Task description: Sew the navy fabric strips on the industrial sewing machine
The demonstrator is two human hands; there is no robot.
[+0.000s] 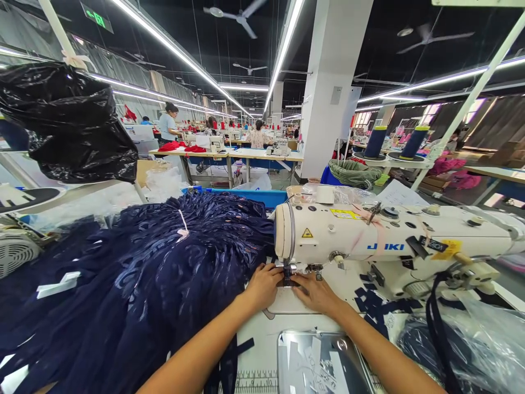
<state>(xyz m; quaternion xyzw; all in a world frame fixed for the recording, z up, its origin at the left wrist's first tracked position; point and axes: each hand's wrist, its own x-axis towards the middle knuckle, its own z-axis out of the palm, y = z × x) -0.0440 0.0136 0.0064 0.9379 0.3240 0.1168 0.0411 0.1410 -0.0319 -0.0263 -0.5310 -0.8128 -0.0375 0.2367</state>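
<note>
With bent fingers, my left hand [262,285] and right hand [315,291] meet one sewing machine [348,230], whether gripping I can't tell; one navy garment heap [164,273], two thread cones [375,143]

Long strip lights [284,44] and fans [243,18] hang beneath a dark ceiling [176,22]. A pale pillar [334,82] rises near worktables [254,154]. Bright windows [430,113] show at right.

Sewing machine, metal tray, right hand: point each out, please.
Sewing machine [396,230]: head view, on its long upper body.
Metal tray [353,365]: head view, on its bare right side.
Right hand [317,293]: head view, on its back.
</note>
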